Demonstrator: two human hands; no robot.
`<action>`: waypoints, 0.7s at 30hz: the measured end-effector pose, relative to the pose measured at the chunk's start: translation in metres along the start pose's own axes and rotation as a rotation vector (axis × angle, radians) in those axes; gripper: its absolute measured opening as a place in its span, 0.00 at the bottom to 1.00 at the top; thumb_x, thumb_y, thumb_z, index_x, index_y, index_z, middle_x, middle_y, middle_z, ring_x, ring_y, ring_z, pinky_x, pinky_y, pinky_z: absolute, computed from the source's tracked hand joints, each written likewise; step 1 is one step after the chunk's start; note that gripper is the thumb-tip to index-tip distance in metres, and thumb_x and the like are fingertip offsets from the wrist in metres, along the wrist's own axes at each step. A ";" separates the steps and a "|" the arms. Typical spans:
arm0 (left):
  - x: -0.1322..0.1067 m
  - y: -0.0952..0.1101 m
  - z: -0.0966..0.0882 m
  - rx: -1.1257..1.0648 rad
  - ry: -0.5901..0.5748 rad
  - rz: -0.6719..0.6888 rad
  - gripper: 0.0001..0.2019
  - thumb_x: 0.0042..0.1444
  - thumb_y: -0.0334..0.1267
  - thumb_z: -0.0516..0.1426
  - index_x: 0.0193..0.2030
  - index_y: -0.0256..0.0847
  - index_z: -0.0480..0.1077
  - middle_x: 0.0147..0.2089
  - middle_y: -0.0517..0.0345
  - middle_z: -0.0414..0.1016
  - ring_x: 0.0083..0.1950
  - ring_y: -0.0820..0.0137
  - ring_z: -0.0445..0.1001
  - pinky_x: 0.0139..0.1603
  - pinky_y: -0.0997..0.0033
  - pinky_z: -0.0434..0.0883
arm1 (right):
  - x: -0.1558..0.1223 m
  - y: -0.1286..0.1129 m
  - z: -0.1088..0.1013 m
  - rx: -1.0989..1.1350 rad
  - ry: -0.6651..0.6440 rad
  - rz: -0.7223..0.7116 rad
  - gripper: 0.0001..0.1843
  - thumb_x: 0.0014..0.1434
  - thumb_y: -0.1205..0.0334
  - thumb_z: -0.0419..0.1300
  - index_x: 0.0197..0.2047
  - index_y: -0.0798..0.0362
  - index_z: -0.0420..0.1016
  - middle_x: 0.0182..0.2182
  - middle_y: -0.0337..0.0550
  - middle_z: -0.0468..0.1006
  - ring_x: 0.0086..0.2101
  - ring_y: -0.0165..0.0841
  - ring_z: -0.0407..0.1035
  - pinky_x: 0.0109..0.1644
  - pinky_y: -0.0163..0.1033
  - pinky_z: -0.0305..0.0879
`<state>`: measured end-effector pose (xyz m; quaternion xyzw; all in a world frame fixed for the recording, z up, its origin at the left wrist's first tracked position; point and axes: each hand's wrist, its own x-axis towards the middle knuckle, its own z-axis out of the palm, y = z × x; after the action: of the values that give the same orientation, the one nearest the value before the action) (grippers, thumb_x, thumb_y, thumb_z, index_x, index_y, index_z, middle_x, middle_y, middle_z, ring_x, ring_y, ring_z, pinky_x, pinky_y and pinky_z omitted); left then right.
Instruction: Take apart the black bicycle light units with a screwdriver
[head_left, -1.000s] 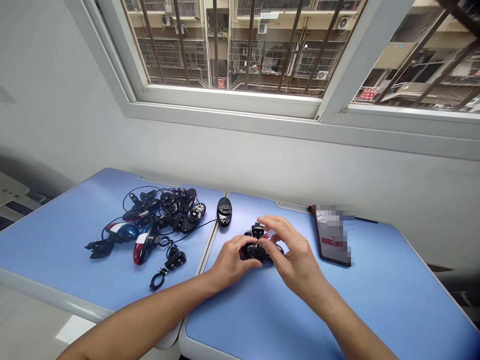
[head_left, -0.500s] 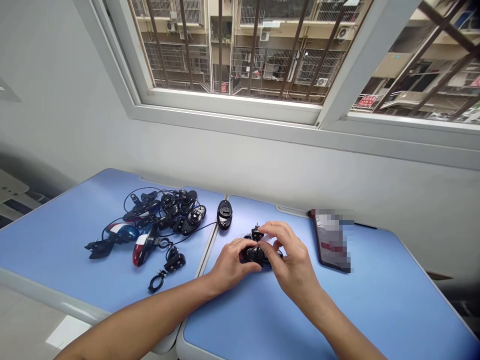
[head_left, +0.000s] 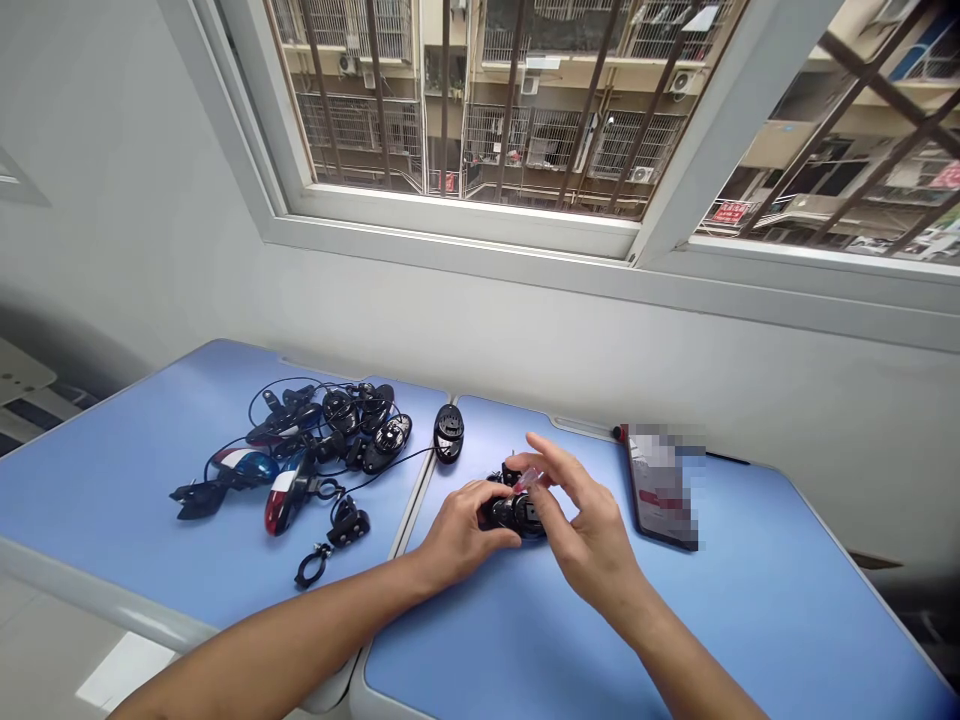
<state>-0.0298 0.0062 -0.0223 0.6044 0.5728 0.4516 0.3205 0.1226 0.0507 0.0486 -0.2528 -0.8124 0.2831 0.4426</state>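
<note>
Fingers (head_left: 556,468) of the right hand (head_left: 592,535) pinch together on a small clear-red piece (head_left: 529,480) just above the black device (head_left: 517,514), which the left hand (head_left: 457,530) clamps on the blue table (head_left: 750,620). Left of the device lie a black oval unit (head_left: 448,433) and a cabled black pile (head_left: 330,440); right of it, a phone (head_left: 651,490).

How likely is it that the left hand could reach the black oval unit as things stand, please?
Probably yes: the left hand holds a black device, but the black oval unit sits just ahead on the blue table, nothing between.
</note>
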 end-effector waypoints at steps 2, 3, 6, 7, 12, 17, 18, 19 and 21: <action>0.000 0.000 0.000 -0.002 -0.007 0.005 0.17 0.47 0.33 0.68 0.46 0.42 0.76 0.43 0.56 0.79 0.41 0.64 0.73 0.38 0.69 0.69 | 0.000 0.000 0.000 0.003 0.001 -0.007 0.20 0.65 0.70 0.54 0.57 0.45 0.70 0.44 0.45 0.79 0.39 0.34 0.74 0.39 0.42 0.74; 0.000 0.000 0.000 -0.003 -0.010 0.008 0.16 0.47 0.33 0.68 0.45 0.42 0.76 0.43 0.56 0.79 0.41 0.64 0.73 0.38 0.69 0.69 | 0.000 0.001 0.001 -0.006 0.014 -0.028 0.18 0.64 0.70 0.55 0.54 0.45 0.73 0.43 0.46 0.78 0.38 0.34 0.74 0.37 0.41 0.74; 0.000 0.000 0.000 -0.001 -0.008 0.009 0.17 0.46 0.32 0.68 0.45 0.42 0.76 0.43 0.56 0.79 0.42 0.63 0.73 0.39 0.69 0.69 | -0.001 0.002 0.003 -0.033 0.069 -0.102 0.19 0.64 0.72 0.55 0.55 0.45 0.73 0.38 0.44 0.78 0.36 0.34 0.74 0.36 0.41 0.74; 0.000 -0.001 0.000 0.001 -0.004 0.007 0.18 0.45 0.32 0.68 0.46 0.42 0.76 0.43 0.56 0.79 0.42 0.63 0.74 0.39 0.69 0.69 | -0.001 0.002 0.004 -0.031 0.079 -0.112 0.22 0.64 0.73 0.54 0.58 0.44 0.71 0.38 0.43 0.79 0.36 0.34 0.74 0.38 0.41 0.74; 0.000 0.000 0.001 0.000 -0.005 0.007 0.17 0.47 0.33 0.68 0.45 0.42 0.76 0.44 0.55 0.79 0.43 0.63 0.74 0.39 0.69 0.69 | -0.001 0.001 0.004 -0.035 0.074 -0.094 0.23 0.64 0.73 0.55 0.59 0.44 0.70 0.43 0.46 0.79 0.40 0.35 0.73 0.37 0.40 0.74; 0.000 0.001 0.000 0.013 -0.003 -0.008 0.19 0.45 0.31 0.69 0.46 0.41 0.75 0.42 0.55 0.79 0.42 0.63 0.73 0.38 0.69 0.68 | -0.001 0.003 0.005 -0.043 0.120 -0.080 0.20 0.63 0.73 0.55 0.55 0.46 0.72 0.33 0.40 0.78 0.33 0.32 0.73 0.35 0.40 0.73; 0.000 0.001 0.000 0.012 -0.005 -0.010 0.20 0.45 0.30 0.69 0.46 0.41 0.75 0.42 0.56 0.79 0.42 0.63 0.73 0.38 0.69 0.68 | -0.002 0.003 0.005 -0.032 0.114 -0.049 0.23 0.63 0.73 0.54 0.58 0.45 0.69 0.35 0.41 0.80 0.34 0.32 0.74 0.38 0.41 0.74; 0.000 0.001 0.000 0.011 -0.007 -0.011 0.20 0.45 0.30 0.69 0.47 0.41 0.75 0.43 0.56 0.79 0.42 0.64 0.73 0.38 0.70 0.68 | -0.003 0.003 0.006 -0.015 0.102 -0.009 0.25 0.63 0.73 0.54 0.61 0.46 0.66 0.38 0.42 0.81 0.36 0.33 0.75 0.41 0.42 0.75; 0.000 0.001 0.000 0.010 -0.011 -0.012 0.19 0.45 0.30 0.69 0.46 0.41 0.75 0.43 0.56 0.79 0.41 0.64 0.73 0.38 0.70 0.68 | -0.005 0.003 0.007 0.042 0.092 0.074 0.25 0.63 0.72 0.55 0.62 0.47 0.62 0.44 0.45 0.82 0.40 0.33 0.77 0.44 0.43 0.76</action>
<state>-0.0295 0.0059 -0.0214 0.6051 0.5767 0.4434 0.3235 0.1191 0.0478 0.0402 -0.2860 -0.7752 0.3044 0.4739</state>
